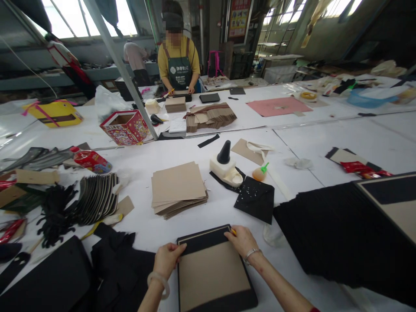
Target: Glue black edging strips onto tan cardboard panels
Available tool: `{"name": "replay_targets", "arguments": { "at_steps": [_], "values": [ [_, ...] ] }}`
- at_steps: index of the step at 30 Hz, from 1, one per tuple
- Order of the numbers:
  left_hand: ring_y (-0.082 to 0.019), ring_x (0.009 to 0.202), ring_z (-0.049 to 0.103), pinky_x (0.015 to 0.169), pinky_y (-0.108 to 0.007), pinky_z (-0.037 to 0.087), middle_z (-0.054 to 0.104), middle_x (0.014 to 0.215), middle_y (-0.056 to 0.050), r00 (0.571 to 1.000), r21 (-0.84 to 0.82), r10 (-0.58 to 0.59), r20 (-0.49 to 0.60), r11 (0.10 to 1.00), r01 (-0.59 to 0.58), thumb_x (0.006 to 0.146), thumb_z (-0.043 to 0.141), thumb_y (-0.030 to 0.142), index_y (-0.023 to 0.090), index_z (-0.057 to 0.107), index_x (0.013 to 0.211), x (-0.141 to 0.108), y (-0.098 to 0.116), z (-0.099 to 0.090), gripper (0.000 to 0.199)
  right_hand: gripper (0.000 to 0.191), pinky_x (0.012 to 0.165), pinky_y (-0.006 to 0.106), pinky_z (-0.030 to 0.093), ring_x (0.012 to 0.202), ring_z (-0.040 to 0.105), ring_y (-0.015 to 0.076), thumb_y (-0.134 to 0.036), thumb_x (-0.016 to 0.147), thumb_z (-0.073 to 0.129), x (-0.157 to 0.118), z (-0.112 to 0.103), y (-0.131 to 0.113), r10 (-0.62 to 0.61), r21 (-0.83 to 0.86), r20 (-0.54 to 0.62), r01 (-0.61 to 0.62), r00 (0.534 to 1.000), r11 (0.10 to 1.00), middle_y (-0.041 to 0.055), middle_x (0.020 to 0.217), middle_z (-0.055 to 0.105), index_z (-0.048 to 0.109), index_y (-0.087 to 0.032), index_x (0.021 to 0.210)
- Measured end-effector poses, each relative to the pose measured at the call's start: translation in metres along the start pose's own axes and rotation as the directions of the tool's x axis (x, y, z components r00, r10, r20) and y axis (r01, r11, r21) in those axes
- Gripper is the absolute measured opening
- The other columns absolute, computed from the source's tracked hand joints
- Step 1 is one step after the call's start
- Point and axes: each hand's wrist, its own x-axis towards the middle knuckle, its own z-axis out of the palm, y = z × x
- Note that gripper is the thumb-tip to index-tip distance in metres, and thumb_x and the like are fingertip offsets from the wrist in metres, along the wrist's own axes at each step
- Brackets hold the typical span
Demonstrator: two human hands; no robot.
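1. Your left hand pinches the left edge of the flat black rectangular panel with a tan board face, on the white counter.
2. Your right hand holds a yellow tool, its grip at the panel's top right corner.

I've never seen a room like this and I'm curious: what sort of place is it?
Probably a small workshop or factory floor: stacked brown boards, piles of black material, and an aproned person working across the long white table.
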Motion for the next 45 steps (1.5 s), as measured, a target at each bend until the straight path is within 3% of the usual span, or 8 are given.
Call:
{"name": "replay_targets", "arguments": {
  "at_steps": [11, 18, 21, 23, 27, 29, 36, 45],
  "values": [
    [-0.011, 0.034, 0.040, 0.037, -0.023, 0.029, 0.048, 0.036, 0.003, 0.996, 0.099, 0.035, -0.077, 0.995, -0.028, 0.068, 0.061, 0.046, 0.020, 0.050, 0.052, 0.003, -0.005, 0.002, 0.033, 0.029, 0.054, 0.026, 0.029, 0.063, 0.058, 0.0175, -0.035, 0.086, 0.049, 0.004, 0.007, 0.004, -0.076, -0.079, 0.004, 0.076, 0.997, 0.994, 0.0038, 0.063, 0.065, 0.059, -0.020, 0.063],
    [-0.017, 0.056, 0.053, 0.053, -0.027, 0.037, 0.056, 0.059, 0.001, 0.935, 0.363, 0.293, -0.200, 0.909, -0.207, 0.072, 0.060, 0.041, 0.021, 0.053, 0.071, -0.014, 0.004, -0.001, 0.022, 0.020, 0.053, 0.027, 0.030, 0.070, 0.062, 0.0235, -0.038, 0.087, 0.049, -0.004, 0.004, 0.002, -0.129, -0.255, -0.070, 0.107, 0.989, 0.961, 0.0071, 0.078, 0.065, 0.057, -0.020, 0.085],
    [-0.019, 0.080, 0.057, 0.071, -0.031, 0.042, 0.061, 0.087, -0.004, 0.866, 0.435, 0.479, -0.143, 0.816, -0.379, 0.082, 0.047, 0.028, 0.022, 0.056, 0.088, -0.027, 0.010, 0.004, 0.012, 0.012, 0.053, 0.026, 0.033, 0.071, 0.062, 0.0190, -0.026, 0.090, 0.045, -0.012, 0.001, -0.005, -0.222, -0.315, -0.096, 0.182, 0.970, 0.931, 0.0047, 0.095, 0.062, 0.055, -0.022, 0.096],
    [-0.020, 0.096, 0.054, 0.084, -0.033, 0.041, 0.060, 0.105, -0.004, 0.793, 0.484, 0.608, -0.039, 0.706, -0.517, 0.083, 0.040, 0.014, 0.025, 0.059, 0.096, -0.030, 0.010, 0.010, 0.025, 0.024, 0.053, 0.025, 0.035, 0.071, 0.062, 0.0160, -0.013, 0.088, 0.042, -0.016, 0.002, -0.010, -0.324, -0.356, -0.078, 0.277, 0.943, 0.893, 0.0023, 0.101, 0.060, 0.055, -0.026, 0.104],
    [-0.022, 0.101, 0.055, 0.085, -0.036, 0.044, 0.061, 0.114, -0.006, 0.473, 0.669, 0.839, 0.268, 0.191, -0.718, 0.080, 0.036, 0.002, 0.027, 0.053, 0.118, -0.026, 0.004, 0.021, 0.048, 0.061, 0.057, 0.025, 0.044, 0.075, 0.062, 0.0168, 0.003, 0.077, 0.043, -0.020, 0.014, -0.010, -0.633, -0.518, 0.008, 0.544, 0.775, 0.660, 0.0054, 0.111, 0.060, 0.043, -0.028, 0.129],
    [-0.022, 0.102, 0.056, 0.083, -0.035, 0.046, 0.062, 0.113, -0.006, 0.392, 0.704, 0.851, 0.349, 0.038, -0.710, 0.083, 0.039, 0.006, 0.025, 0.050, 0.122, -0.024, 0.001, 0.024, 0.045, 0.062, 0.057, 0.028, 0.049, 0.073, 0.062, 0.0189, 0.003, 0.075, 0.045, -0.021, 0.021, -0.007, -0.702, -0.597, 0.046, 0.583, 0.710, 0.551, 0.0089, 0.116, 0.059, 0.044, -0.026, 0.130],
    [-0.024, 0.110, 0.054, 0.089, -0.035, 0.048, 0.056, 0.127, -0.004, 0.457, 0.750, 0.777, 0.433, -0.029, -0.661, 0.083, 0.042, 0.012, 0.020, 0.044, 0.129, -0.032, -0.007, 0.020, 0.046, 0.065, 0.054, 0.034, 0.056, 0.071, 0.063, 0.0211, 0.004, 0.067, 0.044, -0.031, 0.032, 0.007, -0.718, -0.701, 0.071, 0.546, 0.693, 0.458, 0.0116, 0.126, 0.055, 0.049, -0.018, 0.127],
    [-0.023, 0.121, 0.046, 0.100, -0.031, 0.042, 0.048, 0.135, -0.006, 0.486, 0.767, 0.802, 0.349, 0.054, -0.639, 0.085, 0.042, 0.019, 0.013, 0.040, 0.131, -0.041, -0.034, 0.005, 0.046, 0.071, 0.047, 0.028, 0.056, 0.056, 0.062, 0.0133, 0.007, 0.063, 0.037, -0.036, 0.049, 0.038, -0.735, -0.666, -0.034, 0.533, 0.677, 0.522, 0.0033, 0.141, 0.038, 0.049, -0.019, 0.128]
  ]
}}
